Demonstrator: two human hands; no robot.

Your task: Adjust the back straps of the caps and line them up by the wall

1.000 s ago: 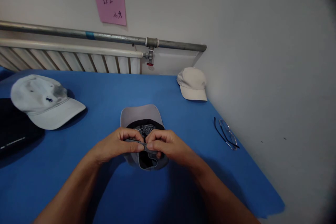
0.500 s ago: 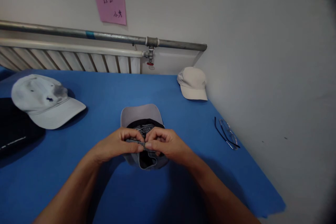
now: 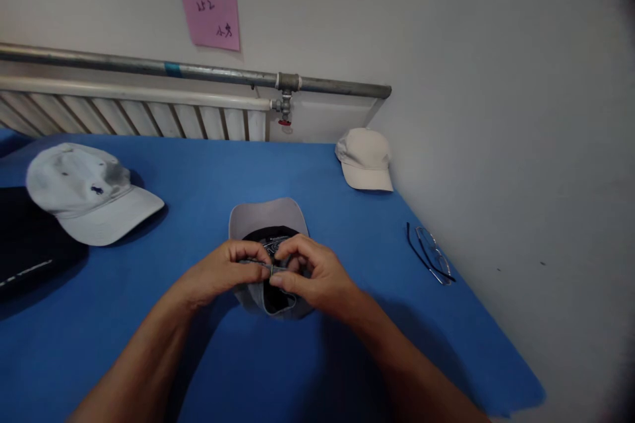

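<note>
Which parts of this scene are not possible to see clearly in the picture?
- Strap of the grey cap, head view: covered by the left hand and right hand; its fastening cannot be told.
- Dark thing at the left, head view: cut by the frame edge.
- Writing on the pink note, head view: too small to read.
- Logo on the white cap, head view: too small.
- Right edge, head view: darkened and blurred by the lens.

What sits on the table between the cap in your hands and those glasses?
Nothing: the head view shows only bare blue table between the grey cap and the glasses.
</note>
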